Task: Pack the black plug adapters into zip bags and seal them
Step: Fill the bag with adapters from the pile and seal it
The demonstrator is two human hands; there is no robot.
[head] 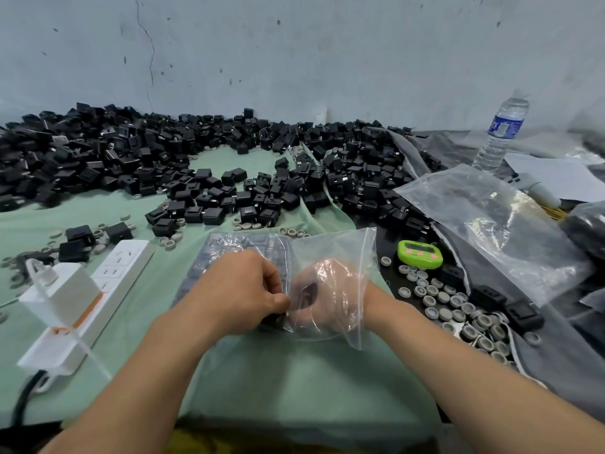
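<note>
Opening rightward, zip bag (327,247) (right hand (330,294) inside)

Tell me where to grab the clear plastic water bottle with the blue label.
Grip the clear plastic water bottle around its blue label, probably coming from the left: it stands upright, and the large clear plastic bag hides its base.

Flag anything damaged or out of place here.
A long crack runs down the wall at upper left. Grey caps lie scattered loose across the cloth among the plug adapters. Nothing else stands out.
</note>
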